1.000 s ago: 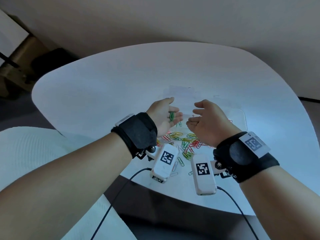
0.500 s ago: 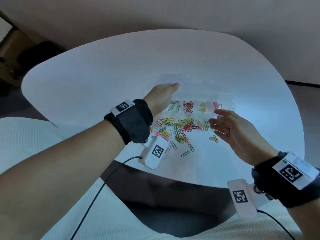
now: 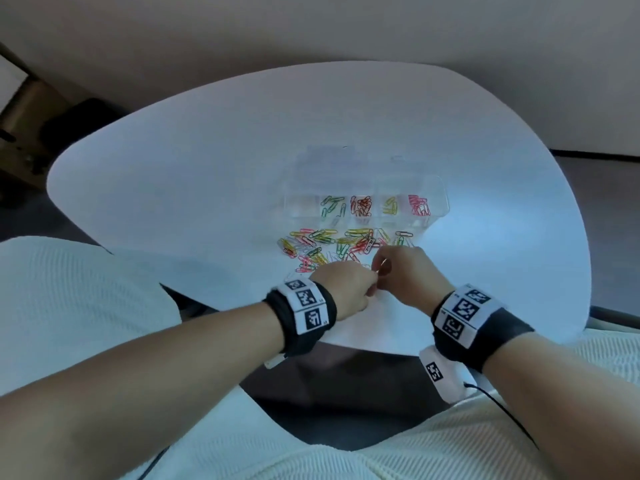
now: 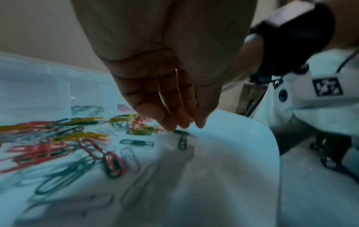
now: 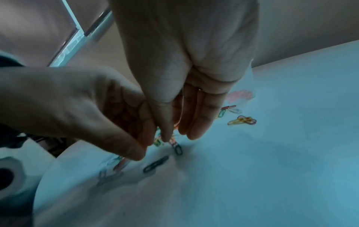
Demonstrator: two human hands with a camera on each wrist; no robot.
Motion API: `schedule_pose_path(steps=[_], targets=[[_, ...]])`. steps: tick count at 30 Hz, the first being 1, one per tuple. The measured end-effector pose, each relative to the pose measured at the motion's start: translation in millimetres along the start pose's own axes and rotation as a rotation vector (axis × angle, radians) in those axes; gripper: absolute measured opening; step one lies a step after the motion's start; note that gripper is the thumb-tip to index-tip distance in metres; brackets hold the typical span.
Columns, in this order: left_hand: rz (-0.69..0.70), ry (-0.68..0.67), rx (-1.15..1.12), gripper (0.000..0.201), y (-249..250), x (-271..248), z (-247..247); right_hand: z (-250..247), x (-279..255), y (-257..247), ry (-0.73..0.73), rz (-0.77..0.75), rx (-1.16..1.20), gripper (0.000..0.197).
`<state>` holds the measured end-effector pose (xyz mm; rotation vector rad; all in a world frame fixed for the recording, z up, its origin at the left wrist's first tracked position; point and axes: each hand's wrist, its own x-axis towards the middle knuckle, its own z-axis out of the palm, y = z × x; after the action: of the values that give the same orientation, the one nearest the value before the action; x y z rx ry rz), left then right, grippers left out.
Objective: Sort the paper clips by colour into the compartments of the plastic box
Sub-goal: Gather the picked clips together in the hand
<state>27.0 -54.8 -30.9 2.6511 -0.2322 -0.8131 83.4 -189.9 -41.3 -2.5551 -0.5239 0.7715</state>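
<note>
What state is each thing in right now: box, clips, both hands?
Box: open; four compartments hold green, red, yellow and pink clips, the leftmost looks bare.
Loose clips: mixed colours, scattered on the table in front of the box.
Left hand: fingers bunched down at the pile's near edge; grip unclear.
Right hand: fingertips down beside the left hand; grip unclear.

Black wristbands [image 3: 304,317] with white coded tags, ring [image 5: 199,89], bare forearms
</note>
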Motion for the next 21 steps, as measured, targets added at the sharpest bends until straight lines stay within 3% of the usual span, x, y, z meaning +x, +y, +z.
schedule_pose_path(steps=[5, 11, 16, 19, 21], targets=[[-0.009, 0.029, 0.135, 0.021, 2, 17, 17, 16, 3, 9, 0.066, -0.090, -0.046, 0.025], [-0.029, 0.043, 0.107, 0.023, -5, 22, 33, 23, 5, 14, 0.051, -0.109, -0.099, 0.028], [0.049, 0.121, 0.099, 0.031, -6, 18, 36, 22, 7, 14, 0.025, -0.031, -0.096, 0.028], [0.032, 0.099, 0.069, 0.029, -9, 15, 34, 16, 7, 12, 0.010, 0.033, -0.049, 0.010], [0.032, 0.079, 0.063, 0.026, -12, 16, 32, 7, 9, 11, 0.002, 0.115, 0.048, 0.014]])
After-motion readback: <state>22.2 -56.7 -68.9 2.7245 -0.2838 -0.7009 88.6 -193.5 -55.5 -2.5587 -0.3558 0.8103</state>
